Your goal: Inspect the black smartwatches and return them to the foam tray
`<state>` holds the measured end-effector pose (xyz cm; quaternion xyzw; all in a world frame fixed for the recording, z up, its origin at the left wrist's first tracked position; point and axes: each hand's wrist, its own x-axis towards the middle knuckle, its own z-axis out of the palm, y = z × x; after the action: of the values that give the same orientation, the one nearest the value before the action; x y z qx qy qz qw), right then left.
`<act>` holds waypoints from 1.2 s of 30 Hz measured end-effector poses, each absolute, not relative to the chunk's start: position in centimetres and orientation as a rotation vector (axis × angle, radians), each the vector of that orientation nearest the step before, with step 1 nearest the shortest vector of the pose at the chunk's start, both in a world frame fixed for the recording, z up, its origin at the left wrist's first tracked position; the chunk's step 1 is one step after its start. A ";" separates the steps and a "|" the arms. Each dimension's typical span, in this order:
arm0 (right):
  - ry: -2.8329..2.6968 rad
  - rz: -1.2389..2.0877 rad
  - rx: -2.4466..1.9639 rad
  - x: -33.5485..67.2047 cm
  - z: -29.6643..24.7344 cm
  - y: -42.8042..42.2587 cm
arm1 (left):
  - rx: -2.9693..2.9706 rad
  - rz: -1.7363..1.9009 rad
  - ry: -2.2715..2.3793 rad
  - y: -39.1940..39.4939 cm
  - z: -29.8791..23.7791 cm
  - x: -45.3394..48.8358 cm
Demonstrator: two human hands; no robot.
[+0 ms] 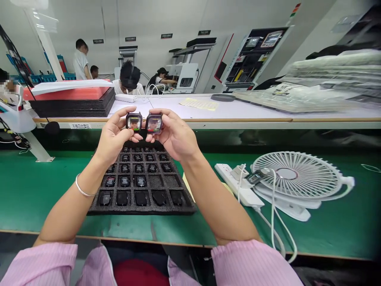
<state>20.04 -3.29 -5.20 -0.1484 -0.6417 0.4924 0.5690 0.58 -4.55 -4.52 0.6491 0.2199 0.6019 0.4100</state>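
My left hand (114, 133) pinches a black smartwatch body (133, 123) between thumb and fingers, its lit screen turned towards me. Close beside it, my right hand (177, 133) grips another black smartwatch body (154, 124), also lit with a picture. Neither watch shows a strap. Both are held up over a black foam tray (169, 182), which lies on the green bench. Several more watch bodies (141, 181) sit in its square pockets; some screens show small text, the front row's are dark. Two pockets at the right of the second row from the front hold nothing.
A white fan (297, 174) and a white power strip (238, 184) with cables lie on the right. Behind runs a raised white shelf (166, 106) with red and black foam sheets (74, 97) and stacked clear trays (333, 79). A co-worker (129, 77) sits beyond it.
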 end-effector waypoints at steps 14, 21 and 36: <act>-1.534 1.137 -0.263 20.2 -3.4 -7.9 | 1.759 1.508 0.502 -9.4 -2.8 0.8; -1.538 1.125 -0.241 20.1 -2.8 -9.0 | 1.806 1.528 0.498 -10.2 -2.6 0.7; -1.603 1.196 -0.315 20.6 -4.1 -9.3 | 1.757 1.514 0.514 -9.9 -4.4 0.2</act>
<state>20.55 -9.34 -4.08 -0.1319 -0.6716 0.5008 0.5299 0.21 -9.85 -4.38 0.6860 0.2007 0.5913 0.3736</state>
